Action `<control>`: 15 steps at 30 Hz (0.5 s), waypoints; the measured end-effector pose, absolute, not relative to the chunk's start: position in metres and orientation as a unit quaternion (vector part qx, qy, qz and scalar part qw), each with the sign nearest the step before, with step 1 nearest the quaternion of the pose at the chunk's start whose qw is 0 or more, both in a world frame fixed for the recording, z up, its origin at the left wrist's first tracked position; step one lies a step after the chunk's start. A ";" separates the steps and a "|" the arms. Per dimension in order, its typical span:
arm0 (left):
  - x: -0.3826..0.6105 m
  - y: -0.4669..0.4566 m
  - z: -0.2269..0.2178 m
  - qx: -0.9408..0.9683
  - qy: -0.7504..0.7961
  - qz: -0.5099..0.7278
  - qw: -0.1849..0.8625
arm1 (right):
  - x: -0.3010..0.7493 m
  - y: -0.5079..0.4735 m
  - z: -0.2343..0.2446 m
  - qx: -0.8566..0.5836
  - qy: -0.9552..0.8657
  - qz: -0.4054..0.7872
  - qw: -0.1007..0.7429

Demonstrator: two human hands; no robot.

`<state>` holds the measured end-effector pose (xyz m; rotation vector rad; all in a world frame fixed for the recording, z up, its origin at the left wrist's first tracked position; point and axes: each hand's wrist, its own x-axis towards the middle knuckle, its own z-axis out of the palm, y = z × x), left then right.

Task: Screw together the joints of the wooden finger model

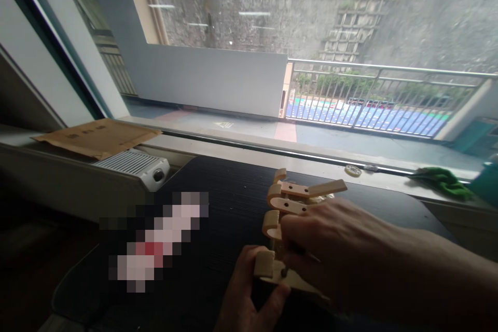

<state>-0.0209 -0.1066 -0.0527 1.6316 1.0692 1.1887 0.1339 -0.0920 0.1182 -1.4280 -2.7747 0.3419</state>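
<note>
Black grained tabletop (218,202); both hands grip pale wooden jointed hand model (290,198).

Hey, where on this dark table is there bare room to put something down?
The dark table is bare between the pixelated patch and the wooden assembly, and along its far edge by the window sill. It is crowded near the left hand and right hand, both gripping the assembly.

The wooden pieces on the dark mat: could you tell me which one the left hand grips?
The left hand grips the nearest block; the other pieces lie farther off, beyond the right hand.
</note>
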 end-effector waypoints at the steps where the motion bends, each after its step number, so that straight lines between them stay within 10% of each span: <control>1: -0.020 -0.107 -0.053 0.644 0.428 0.478 0.416 | 0.136 -0.090 0.114 -0.466 -0.878 0.111 0.011; 15: -0.025 -0.105 -0.047 0.670 0.432 0.437 0.416 | 0.175 -0.117 0.104 -0.526 -0.841 0.097 0.085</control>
